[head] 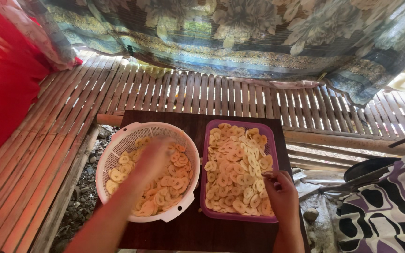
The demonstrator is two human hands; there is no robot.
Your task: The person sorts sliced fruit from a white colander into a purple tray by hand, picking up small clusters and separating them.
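left hand (153,157): reaching into the white colander, blurred, so I can't tell if the fingers are spread or curled – it's right on the slices there
right hand (281,193): at the near right corner of the purple tray, fingers pressed together, pinching what looks like one thin slice
white colander (118,143): round, perforated, about half full of pale yellow ring-shaped slices (174,180)
purple tray (206,154): rectangular, just beside the colander, slices (235,164) laid out flat in a layer
dark wooden table (188,229): both containers sit on it
around: bamboo slat platform (48,145) – floral cloth (240,33) hanging behind
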